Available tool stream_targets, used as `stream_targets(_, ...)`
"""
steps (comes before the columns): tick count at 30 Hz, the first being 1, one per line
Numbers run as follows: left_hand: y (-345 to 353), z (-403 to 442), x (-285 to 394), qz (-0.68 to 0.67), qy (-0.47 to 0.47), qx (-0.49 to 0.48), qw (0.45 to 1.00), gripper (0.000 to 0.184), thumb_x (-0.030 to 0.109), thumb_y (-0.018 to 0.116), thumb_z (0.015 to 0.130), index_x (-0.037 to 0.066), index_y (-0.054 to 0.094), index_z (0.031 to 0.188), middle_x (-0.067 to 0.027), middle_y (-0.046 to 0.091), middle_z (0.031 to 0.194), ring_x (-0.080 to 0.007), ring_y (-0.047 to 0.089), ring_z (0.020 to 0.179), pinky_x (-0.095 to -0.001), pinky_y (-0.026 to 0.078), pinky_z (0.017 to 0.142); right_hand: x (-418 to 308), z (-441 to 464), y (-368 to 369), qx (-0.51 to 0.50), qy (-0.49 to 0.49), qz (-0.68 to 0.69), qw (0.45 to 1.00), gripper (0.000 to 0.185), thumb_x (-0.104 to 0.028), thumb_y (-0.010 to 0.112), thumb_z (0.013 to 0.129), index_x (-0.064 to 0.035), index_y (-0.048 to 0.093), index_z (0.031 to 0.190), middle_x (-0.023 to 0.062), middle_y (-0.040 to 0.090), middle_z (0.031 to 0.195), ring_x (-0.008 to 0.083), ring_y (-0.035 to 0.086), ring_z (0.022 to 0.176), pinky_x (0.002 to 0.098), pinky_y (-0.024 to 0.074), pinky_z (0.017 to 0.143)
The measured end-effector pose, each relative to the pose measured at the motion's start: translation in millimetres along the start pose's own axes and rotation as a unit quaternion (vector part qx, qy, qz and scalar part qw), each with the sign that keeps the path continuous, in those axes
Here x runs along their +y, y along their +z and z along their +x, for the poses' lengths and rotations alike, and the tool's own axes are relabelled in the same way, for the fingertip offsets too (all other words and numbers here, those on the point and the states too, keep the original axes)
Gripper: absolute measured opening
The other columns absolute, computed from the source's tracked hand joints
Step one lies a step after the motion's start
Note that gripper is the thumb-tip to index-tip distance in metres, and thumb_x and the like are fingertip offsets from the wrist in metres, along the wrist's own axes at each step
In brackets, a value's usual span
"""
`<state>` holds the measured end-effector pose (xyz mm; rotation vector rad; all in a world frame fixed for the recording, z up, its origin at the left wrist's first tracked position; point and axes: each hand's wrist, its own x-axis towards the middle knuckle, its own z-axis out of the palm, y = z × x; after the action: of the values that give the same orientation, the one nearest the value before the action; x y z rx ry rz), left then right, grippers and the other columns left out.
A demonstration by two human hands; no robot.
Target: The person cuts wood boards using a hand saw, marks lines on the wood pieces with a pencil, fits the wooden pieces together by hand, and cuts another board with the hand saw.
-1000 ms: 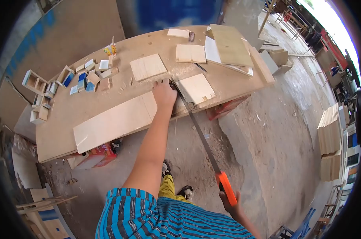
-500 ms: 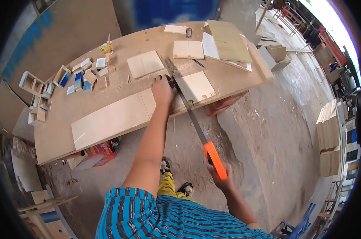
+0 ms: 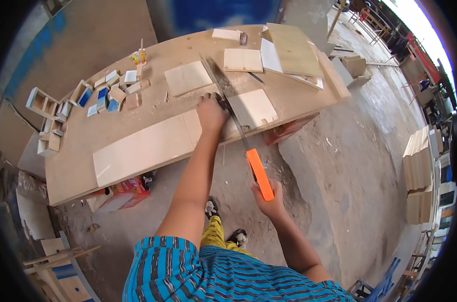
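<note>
Well, from my end the saw (image 3: 238, 126) lies aslant over the workbench (image 3: 72, 166), its blade right by the end of the long board (image 3: 143, 146). My left hand (image 3: 211, 111) presses flat on that board, close beside the blade. My right hand (image 3: 269, 199) is wrapped around the orange handle (image 3: 258, 168), out past the bench's near edge. I judge the sawing to be partway: the blade is in place, but how deep it sits, and whether the pale piece (image 3: 253, 108) on its right is joined to the board, I can't tell. Further back, a square panel (image 3: 188, 78) and a smaller panel (image 3: 243, 60) lie separate, so those look done. A pencil (image 3: 256, 77) rests near the smaller one; small blocks (image 3: 116, 94) crowd the left side.
</note>
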<state>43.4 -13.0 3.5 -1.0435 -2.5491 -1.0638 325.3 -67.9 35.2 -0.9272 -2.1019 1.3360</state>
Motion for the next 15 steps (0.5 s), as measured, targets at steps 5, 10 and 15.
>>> stream_targets(5, -2, -1, 6, 0.042, -0.018, -0.028, 0.999, 0.029, 0.011, 0.064, 0.065, 0.004, 0.063, 0.094, -0.014, 0.06, 0.101, -0.0327, 0.053, 0.099, -0.0446, 0.044, 0.085, 2, -26, -3, 0.002, 0.03, 0.026, 0.999, 0.031, -0.016, 0.068, 0.082, -0.0018, 0.048, 0.063, 0.0095, 0.041, 0.051, 0.0161, 0.036, 0.045, 0.0333, 0.0325, 0.044)
stream_targets(10, 3, 0, 3, 0.065, -0.007, 0.001, 0.998, 0.019, 0.01, 0.062, 0.07, 0.007, 0.064, 0.089, -0.0126, 0.062, 0.095, -0.0327, 0.054, 0.096, -0.0454, 0.045, 0.081, 19, -136, -47, -0.027, 0.029, -0.092, 0.995, 0.031, -0.018, 0.067, 0.083, -0.0048, 0.047, 0.063, 0.0109, 0.04, 0.051, 0.0276, 0.04, 0.043, 0.037, 0.0301, 0.043)
stream_targets(15, 4, 0, 2, 0.031, -0.009, -0.004, 0.999, 0.018, 0.009, 0.063, 0.069, 0.009, 0.065, 0.087, -0.0104, 0.062, 0.093, -0.0319, 0.055, 0.096, -0.0456, 0.045, 0.08, 0, -172, -78, -0.03, 0.03, -0.124, 0.991, 0.028, -0.019, 0.067, 0.083, -0.0059, 0.05, 0.066, 0.0112, 0.045, 0.052, 0.0309, 0.047, 0.045, 0.0384, 0.0309, 0.043)
